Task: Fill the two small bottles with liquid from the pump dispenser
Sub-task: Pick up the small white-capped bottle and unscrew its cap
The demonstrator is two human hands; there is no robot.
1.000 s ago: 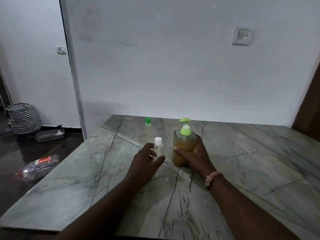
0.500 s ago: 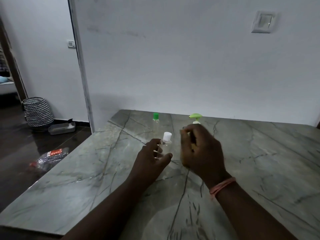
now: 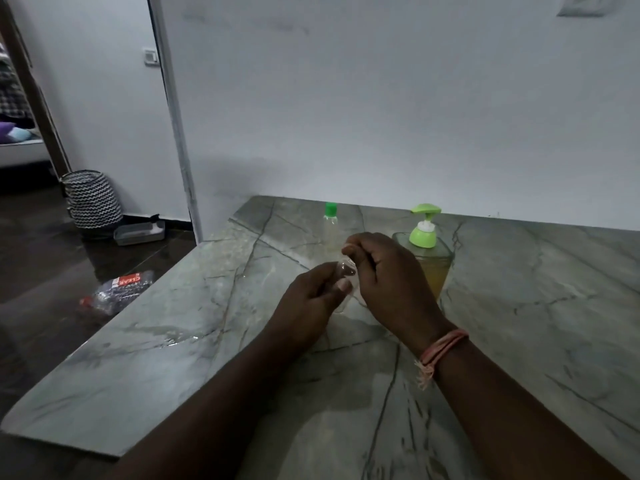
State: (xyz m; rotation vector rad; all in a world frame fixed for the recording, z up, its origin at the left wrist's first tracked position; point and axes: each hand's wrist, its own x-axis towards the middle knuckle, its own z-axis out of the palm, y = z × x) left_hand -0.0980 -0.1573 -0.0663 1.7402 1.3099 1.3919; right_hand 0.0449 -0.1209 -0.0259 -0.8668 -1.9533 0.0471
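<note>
Right hand (image 3: 388,271) just moved off the square amber pump dispenser (image 3: 427,258) to pinch the cap of the small clear plastic bottle (image 3: 346,271) gripped by the left hand (image 3: 311,296). Looks like uncapping bottle 1; next comes twisting the cap off and bringing the bottle under the spout.

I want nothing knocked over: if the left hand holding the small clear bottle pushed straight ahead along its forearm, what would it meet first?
Probably the right hand at the clear bottle the left hand holds; beyond, perhaps the green-capped bottle. Depth is unclear.

pump dispenser (image 3: 426,258) on table (image 3: 536,306) | capped bottle (image 3: 330,223) left of it | hands (image 3: 388,282) in front
</note>
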